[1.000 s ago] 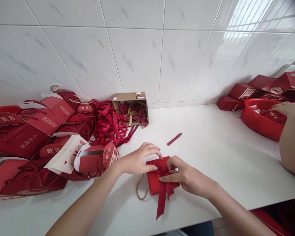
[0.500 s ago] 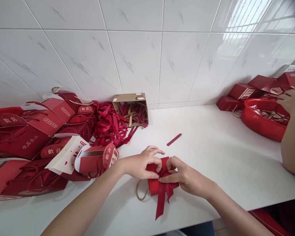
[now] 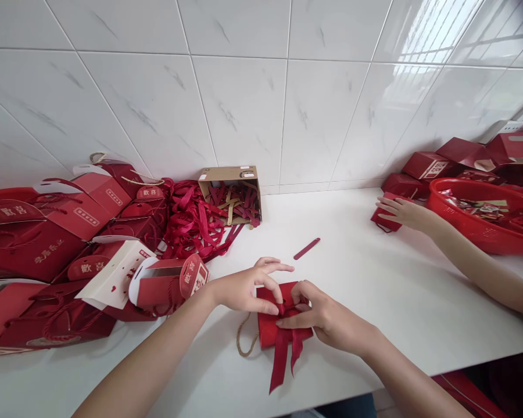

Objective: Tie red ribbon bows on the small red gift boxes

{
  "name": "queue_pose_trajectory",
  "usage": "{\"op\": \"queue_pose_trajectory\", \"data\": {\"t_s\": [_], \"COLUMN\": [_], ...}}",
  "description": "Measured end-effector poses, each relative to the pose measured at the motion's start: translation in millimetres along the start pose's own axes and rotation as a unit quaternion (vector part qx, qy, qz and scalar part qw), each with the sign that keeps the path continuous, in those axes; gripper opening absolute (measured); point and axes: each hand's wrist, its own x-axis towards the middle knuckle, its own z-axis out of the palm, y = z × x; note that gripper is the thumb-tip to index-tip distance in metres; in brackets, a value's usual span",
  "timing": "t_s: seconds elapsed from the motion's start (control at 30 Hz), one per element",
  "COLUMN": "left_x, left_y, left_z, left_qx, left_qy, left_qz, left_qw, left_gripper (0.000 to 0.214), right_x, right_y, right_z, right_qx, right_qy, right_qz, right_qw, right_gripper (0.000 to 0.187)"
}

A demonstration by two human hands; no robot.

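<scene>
A small red gift box point(image 3: 267, 332) lies on the white table in front of me, with a twisted rope handle point(image 3: 239, 341) looping out at its left. Across its top runs a dark red ribbon point(image 3: 279, 364), its two tails hanging toward me. My left hand point(image 3: 248, 290) pinches the ribbon at the knot between thumb and index finger, the other fingers stretched out. My right hand point(image 3: 333, 316) grips the ribbon from the right side, fingertips close to the left ones. Both hands partly cover the knot.
Finished-looking red boxes point(image 3: 61, 244) crowd the left. Behind are a ribbon heap point(image 3: 192, 217) and a cardboard box point(image 3: 229, 173) of strips. One strip point(image 3: 307, 248) lies loose. At right, another person's hand point(image 3: 405, 213) touches a red box point(image 3: 386, 223) beside a red basket point(image 3: 462, 223).
My fingers have shifted slightly at the knot, and the box sits a little further left. The other person's hand has moved from the basket to a red box left of it.
</scene>
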Motion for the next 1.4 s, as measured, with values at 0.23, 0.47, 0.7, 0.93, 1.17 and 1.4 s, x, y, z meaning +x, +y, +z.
{"op": "queue_pose_trajectory", "data": {"t_s": [0.23,0.47,0.7,0.93,1.17,1.4], "left_x": [1,2,1,-1,-2,0], "left_y": [-6,-3,-5,3,9,9], "left_z": [7.3,9.0,12.1,14.0,9.7,5.8], "left_qx": [-0.022,-0.042,-0.052,0.015,0.042,0.065], "left_qy": [0.041,0.041,0.033,0.033,0.039,0.055], "left_qz": [0.008,0.018,-0.029,-0.081,-0.085,-0.064], "left_qw": [0.999,0.998,0.998,0.996,0.995,0.994], "left_gripper": [0.012,0.017,0.016,0.015,0.012,0.015], "right_x": [0,-1,0,0,-1,0], "right_y": [1,-1,-3,0,0,3], "right_z": [2,0,0,2,3,6], "right_qx": [0.001,-0.004,-0.009,-0.007,-0.009,-0.007], "right_qy": [-0.001,0.0,-0.005,-0.002,-0.002,-0.003], "right_qz": [0.013,0.014,0.026,0.014,0.021,0.015], "right_qw": [1.0,1.0,1.0,1.0,1.0,1.0], "right_gripper": [0.034,0.032,0.031,0.035,0.037,0.044]}}
